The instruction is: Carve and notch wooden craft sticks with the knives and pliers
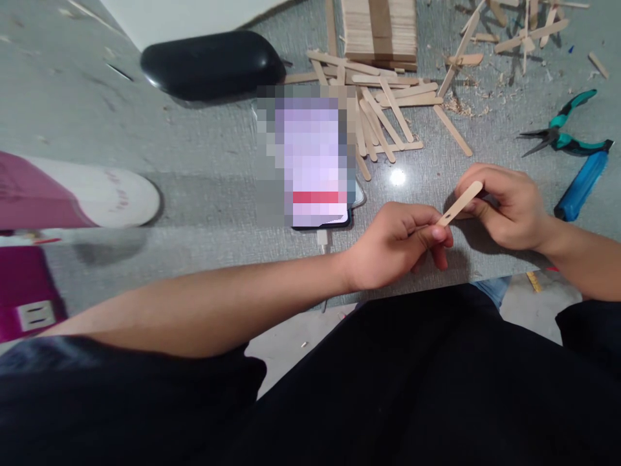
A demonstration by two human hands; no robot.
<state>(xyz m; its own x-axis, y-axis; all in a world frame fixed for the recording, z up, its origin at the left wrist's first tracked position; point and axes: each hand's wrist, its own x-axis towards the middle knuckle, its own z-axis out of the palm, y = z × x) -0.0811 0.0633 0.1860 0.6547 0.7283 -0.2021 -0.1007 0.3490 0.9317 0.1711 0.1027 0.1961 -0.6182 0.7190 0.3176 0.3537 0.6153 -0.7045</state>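
Note:
My left hand (400, 243) pinches the lower end of a wooden popsicle stick (463, 200) between thumb and fingers, just over the table's front edge. A small dark hole or mark shows in the stick near my left thumb. Close by on the right, my right hand (509, 204) is closed, its fingers curled behind the stick's upper end. What those fingers hold is hidden. Beyond my hands lies a loose heap of popsicle sticks (383, 110), with a stacked bundle of them (402, 29) behind it.
A phone (310, 155) with a blurred screen and charging cable lies left of my hands. Teal-handled pliers (555, 136) and a blue tool, perhaps a cutter, (582, 184) lie right. A black case (211, 65), broken sticks (528, 35) and a white-and-pink bottle (116, 197) lie around.

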